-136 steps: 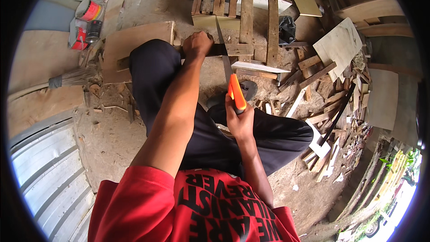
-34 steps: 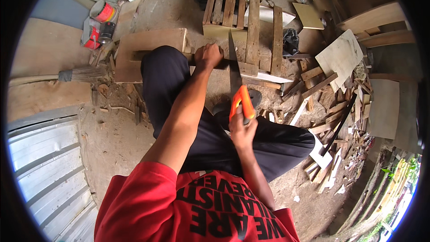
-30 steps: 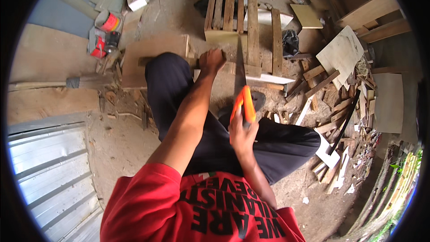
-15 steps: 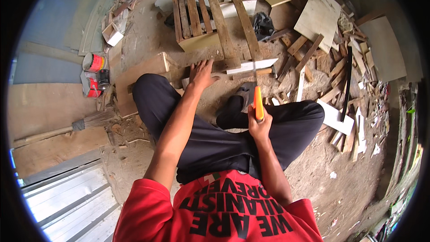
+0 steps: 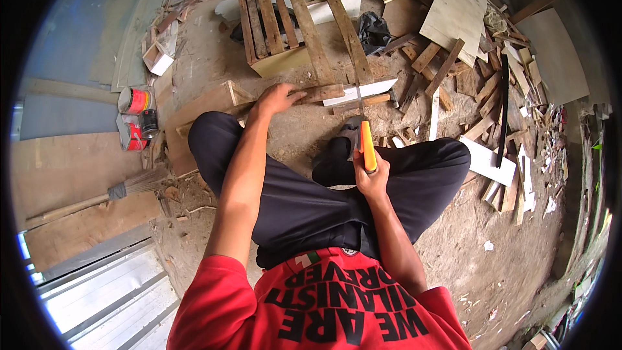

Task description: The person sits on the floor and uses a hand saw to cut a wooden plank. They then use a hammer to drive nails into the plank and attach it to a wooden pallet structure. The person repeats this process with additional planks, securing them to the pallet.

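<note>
My right hand (image 5: pixel 372 175) is closed around the yellow-orange handle of a handsaw (image 5: pixel 365 146). The saw's thin blade points away from me, towards the slatted wood. Over a short wooden plank (image 5: pixel 321 94) in front of my knees lies my left hand (image 5: pixel 277 99), its fingers curled onto the wood. Just beyond the plank, a white board (image 5: pixel 369 90) rests on the ground. A hammer (image 5: pixel 372 101) with a wooden handle lies beside that board, close to the saw blade. My crossed legs are on the near side of all this.
Wooden slats (image 5: pixel 272 23) lie across a pale box ahead, with a black plastic bag (image 5: pixel 374 31) to their right. Scrap wood (image 5: pixel 447 74) is heaped on the right. Cans (image 5: pixel 135 101) and a broom (image 5: pixel 116 191) lie on the left.
My left hand has shifted left, and its spread fingers have curled onto the plank. The saw has moved slightly left and towards me, still in my right hand.
</note>
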`<state>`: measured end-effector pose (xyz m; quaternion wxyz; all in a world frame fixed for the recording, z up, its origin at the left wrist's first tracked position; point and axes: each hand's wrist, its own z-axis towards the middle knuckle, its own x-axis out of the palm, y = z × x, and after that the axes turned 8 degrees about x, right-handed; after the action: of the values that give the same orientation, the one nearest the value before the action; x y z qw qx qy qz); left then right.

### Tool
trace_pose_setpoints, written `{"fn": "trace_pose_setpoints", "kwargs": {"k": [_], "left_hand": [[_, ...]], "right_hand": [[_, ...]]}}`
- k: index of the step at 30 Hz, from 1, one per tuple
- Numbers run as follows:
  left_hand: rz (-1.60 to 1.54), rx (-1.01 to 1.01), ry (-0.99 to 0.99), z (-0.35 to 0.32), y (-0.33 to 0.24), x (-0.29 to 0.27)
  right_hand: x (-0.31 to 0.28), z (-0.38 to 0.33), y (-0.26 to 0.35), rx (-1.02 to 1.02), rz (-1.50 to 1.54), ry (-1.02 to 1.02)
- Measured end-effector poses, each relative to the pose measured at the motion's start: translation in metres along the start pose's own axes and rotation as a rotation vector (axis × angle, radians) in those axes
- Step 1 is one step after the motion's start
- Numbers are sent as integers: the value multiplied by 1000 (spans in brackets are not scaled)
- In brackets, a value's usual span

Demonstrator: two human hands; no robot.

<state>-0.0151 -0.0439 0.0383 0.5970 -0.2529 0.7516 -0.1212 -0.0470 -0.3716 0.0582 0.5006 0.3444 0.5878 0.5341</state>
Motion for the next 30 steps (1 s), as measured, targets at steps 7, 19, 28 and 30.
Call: {"fn": "trace_pose_setpoints", "kwargs": {"k": [7,19,28,30], "left_hand": [[37,-183,-179,19,29,17],[74,-293,-427,27,29,12],[182,-427,-529,28,18,25],[181,-487,-504,31,24,30]], "right_hand": [[3,0,-1,26,-11,23],[13,-1,-3,32,-52,140],[36,-15,21,215,86,283],[44,-15,14,204,61,314]]}}
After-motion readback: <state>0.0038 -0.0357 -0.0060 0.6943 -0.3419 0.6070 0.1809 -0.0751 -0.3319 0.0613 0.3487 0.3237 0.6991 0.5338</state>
